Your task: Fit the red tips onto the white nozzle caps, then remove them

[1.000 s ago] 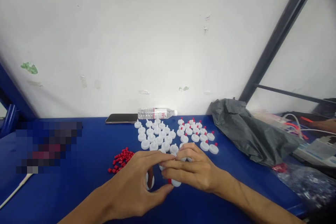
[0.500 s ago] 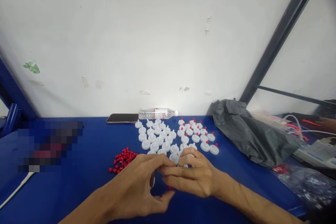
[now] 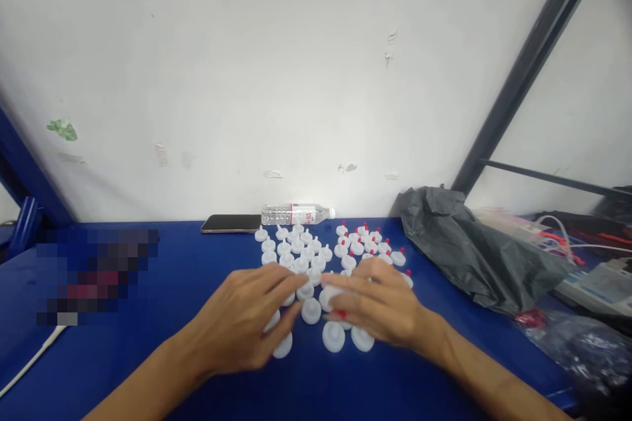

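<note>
My right hand [image 3: 382, 302] is blurred, its fingers closed on a white nozzle cap [image 3: 330, 298] with a small red tip [image 3: 342, 315] showing at the fingertips. My left hand [image 3: 249, 319] reaches over the loose white caps, thumb and forefinger apart, with nothing visibly gripped. One white cap [image 3: 311, 311] lies between the two hands. Below the right hand are two more round caps [image 3: 334, 337]. White caps with bare spouts [image 3: 297, 247] stand in a group beyond the left hand. Behind the right hand stand caps with red tips [image 3: 397, 257].
A clear plastic bottle [image 3: 296, 214] lies against the wall beside a dark phone [image 3: 232, 223]. To the right, a grey plastic bag [image 3: 459, 250] drapes over the blue table [image 3: 168, 289], near a clear bag [image 3: 577, 348] and cables. A white cable [image 3: 29, 362] runs at left.
My hands have drawn apart from their meeting point. The right has moved right with the red-tipped cap; the left has shifted left and up, now covering the pile of small red pieces.
</note>
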`<state>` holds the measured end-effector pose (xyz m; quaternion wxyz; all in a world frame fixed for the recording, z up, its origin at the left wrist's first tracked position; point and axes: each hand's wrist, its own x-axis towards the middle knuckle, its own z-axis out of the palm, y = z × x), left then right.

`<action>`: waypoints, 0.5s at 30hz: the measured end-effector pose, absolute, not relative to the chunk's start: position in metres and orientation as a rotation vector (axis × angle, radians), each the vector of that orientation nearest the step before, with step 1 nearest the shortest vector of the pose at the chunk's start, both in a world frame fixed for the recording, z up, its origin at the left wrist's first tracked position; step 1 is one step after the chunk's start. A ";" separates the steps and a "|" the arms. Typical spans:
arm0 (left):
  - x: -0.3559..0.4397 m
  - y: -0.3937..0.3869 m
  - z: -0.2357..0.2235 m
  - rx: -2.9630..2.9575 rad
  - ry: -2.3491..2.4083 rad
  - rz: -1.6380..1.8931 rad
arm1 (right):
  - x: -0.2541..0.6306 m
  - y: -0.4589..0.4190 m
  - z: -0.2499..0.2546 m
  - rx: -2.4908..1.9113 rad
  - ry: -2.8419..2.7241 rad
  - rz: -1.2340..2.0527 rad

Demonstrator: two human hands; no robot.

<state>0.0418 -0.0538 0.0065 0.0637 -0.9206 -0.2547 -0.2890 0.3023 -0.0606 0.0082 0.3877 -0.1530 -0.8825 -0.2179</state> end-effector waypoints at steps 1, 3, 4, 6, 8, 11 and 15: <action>0.037 -0.048 0.008 -2.713 -0.811 -0.873 | 0.308 -0.058 0.011 -0.468 -2.218 -0.539; 0.028 -0.037 0.009 -2.598 -0.913 -0.879 | 0.320 -0.053 0.016 -0.645 -2.136 -0.516; 0.024 -0.032 0.009 -2.552 -0.958 -0.890 | 0.326 -0.050 0.019 -0.731 -2.087 -0.517; 0.018 -0.024 0.008 -2.508 -1.051 -0.873 | 0.338 -0.043 0.023 -0.896 -2.041 -0.508; 0.014 -0.019 0.007 -2.497 -1.148 -0.819 | 0.349 -0.038 0.025 -1.062 -2.086 -0.460; 0.013 -0.016 0.006 -2.508 -1.261 -0.731 | 0.361 -0.031 0.025 -1.315 -2.241 -0.335; 0.014 -0.015 0.006 -2.553 -1.309 -0.702 | 0.368 -0.026 0.024 -1.542 -2.401 -0.187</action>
